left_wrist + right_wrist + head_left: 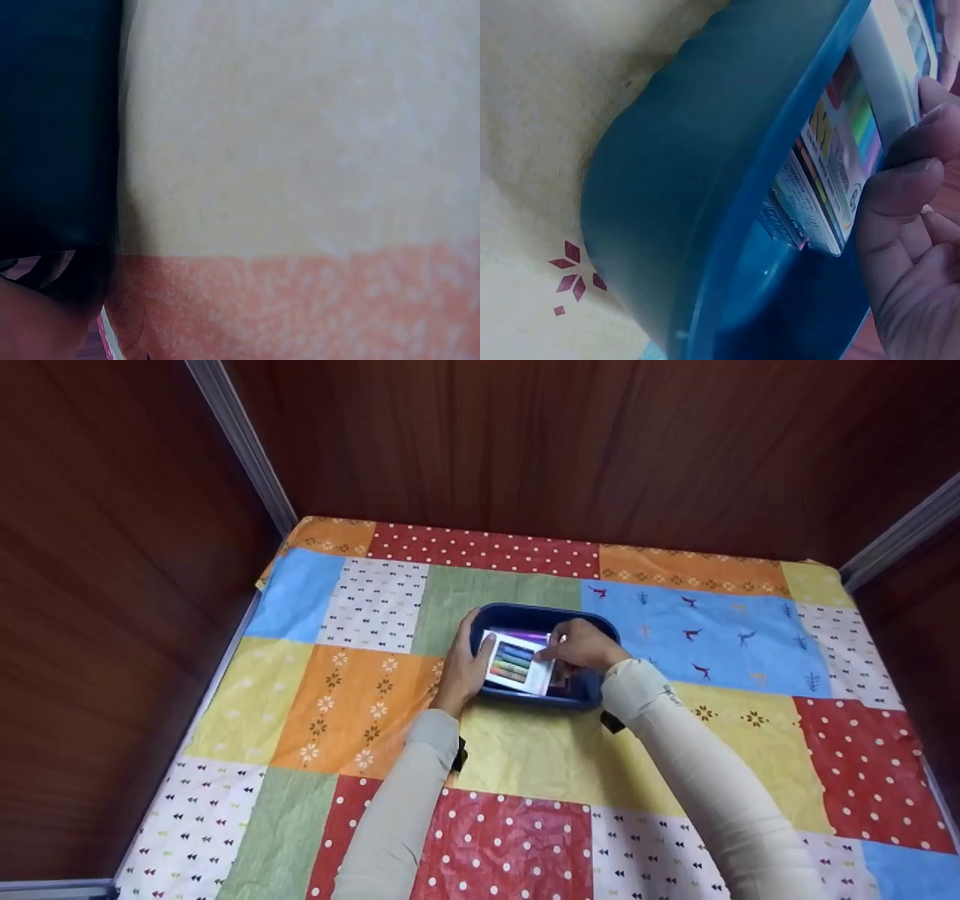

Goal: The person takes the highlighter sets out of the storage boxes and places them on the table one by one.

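Note:
A dark blue plastic tub (536, 702) stands on the patchwork cloth. Inside, a flat white box (517, 687) with a panel of coloured sticks, which look like crayons or pastels, lies tilted over other things. My left hand (463, 671) holds the tub's left side, its thumb over the box's left edge. Reaching in from the right, my right hand (589, 645) pinches the box's right edge between thumb and finger. In the right wrist view, several printed cartons (829, 180) lean under the white box (889, 64). The left wrist view shows mostly cloth and the tub's wall (56, 127).
The patchwork cloth (517, 840) covers the surface around the tub. Dark wood panels (480, 450) rise behind it and at both sides, with metal strips (251, 446) at the corners.

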Demonstrator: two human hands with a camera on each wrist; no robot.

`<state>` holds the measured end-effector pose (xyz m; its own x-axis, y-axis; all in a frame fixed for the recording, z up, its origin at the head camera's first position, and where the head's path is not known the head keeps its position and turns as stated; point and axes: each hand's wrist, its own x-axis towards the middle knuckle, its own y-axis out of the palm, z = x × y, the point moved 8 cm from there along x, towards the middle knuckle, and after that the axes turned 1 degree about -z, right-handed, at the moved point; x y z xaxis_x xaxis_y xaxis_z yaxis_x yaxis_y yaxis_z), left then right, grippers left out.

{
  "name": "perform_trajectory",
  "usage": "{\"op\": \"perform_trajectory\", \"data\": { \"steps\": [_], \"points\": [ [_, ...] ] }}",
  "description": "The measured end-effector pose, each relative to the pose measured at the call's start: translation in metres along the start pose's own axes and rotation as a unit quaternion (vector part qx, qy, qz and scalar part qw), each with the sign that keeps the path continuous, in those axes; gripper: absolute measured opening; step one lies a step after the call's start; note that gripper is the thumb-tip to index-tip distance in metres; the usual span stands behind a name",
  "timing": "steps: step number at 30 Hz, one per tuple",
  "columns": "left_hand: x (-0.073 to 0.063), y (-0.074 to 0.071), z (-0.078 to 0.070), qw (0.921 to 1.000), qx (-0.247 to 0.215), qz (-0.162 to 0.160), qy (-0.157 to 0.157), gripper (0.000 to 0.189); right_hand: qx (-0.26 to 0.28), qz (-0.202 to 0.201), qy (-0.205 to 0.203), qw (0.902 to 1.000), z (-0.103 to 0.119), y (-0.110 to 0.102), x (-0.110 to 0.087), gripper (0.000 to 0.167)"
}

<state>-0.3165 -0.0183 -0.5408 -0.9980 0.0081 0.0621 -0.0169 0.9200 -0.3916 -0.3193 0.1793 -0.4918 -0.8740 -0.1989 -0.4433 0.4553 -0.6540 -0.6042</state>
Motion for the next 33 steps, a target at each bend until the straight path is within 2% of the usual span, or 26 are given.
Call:
{"op": "perform_trajectory", "data": {
  "steps": [4, 10, 17, 26, 33],
  "points": [
    [-0.001, -0.001, 0.0, 0.9999, -0.009, -0.006, 0.006, 0.06, 0.026, -0.001, -0.01, 0.9996, 0.001, -0.001, 0.0, 0.029],
    [-0.006, 0.0, 0.008, 0.9999, -0.009, -0.009, -0.002, 0.057, 0.037, 0.021, -0.015, 0.999, -0.002, 0.006, -0.002, 0.03],
    [-0.009, 0.005, 0.007, 0.9999, -0.007, 0.002, -0.008, 0.056, 0.033, 0.026, -0.006, 0.9991, -0.009, 0.005, -0.007, 0.031],
    [-0.007, 0.006, 0.005, 0.9998, -0.011, -0.001, -0.014, 0.055, 0.009, 0.045, -0.039, 0.9982, -0.005, 0.007, -0.009, 0.035],
    [0.002, 0.001, -0.001, 0.9994, -0.031, 0.004, -0.014, 0.055, 0.066, 0.022, -0.061, 0.9957, -0.001, 0.006, -0.008, 0.024]
  ]
}}
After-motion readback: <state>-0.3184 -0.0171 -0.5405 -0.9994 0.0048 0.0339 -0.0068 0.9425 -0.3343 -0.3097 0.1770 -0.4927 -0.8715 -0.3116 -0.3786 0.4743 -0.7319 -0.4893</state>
